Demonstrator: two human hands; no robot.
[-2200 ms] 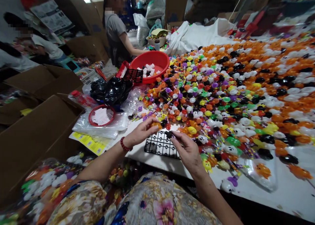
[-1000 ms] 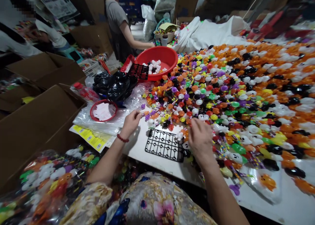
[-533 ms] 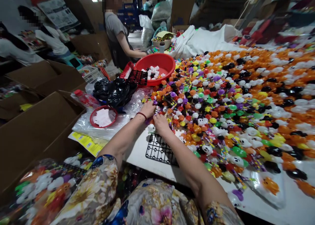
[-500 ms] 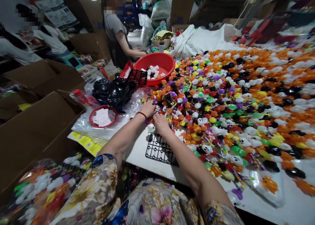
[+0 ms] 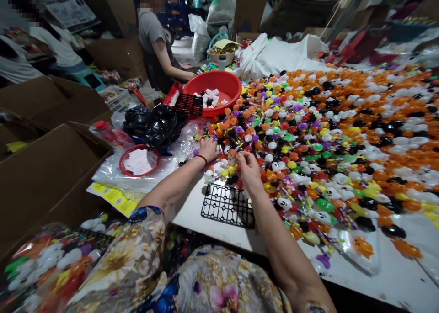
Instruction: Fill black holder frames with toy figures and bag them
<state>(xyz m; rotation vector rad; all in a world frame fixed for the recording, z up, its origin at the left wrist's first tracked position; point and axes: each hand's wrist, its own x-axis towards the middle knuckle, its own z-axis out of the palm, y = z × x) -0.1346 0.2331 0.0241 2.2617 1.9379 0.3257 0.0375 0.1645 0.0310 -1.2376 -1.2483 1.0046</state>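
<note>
Plastic Halloween trinkets [image 5: 278, 166] are crowding the left hand [image 5: 208, 149] and right hand [image 5: 250, 170], both grips unclear; careless brushing could scatter them.

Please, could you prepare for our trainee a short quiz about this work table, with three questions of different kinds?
1. What does the small red basket hold? A) orange pumpkins B) white slips C) black bags
2. True or false: the beaded bracelet is on the right wrist.
3. Fill in: the black grid near the right hand lies on a ____ table.

Key: 1: B. 2: False; the beaded bracelet is behind the left hand. 3: white.
</note>
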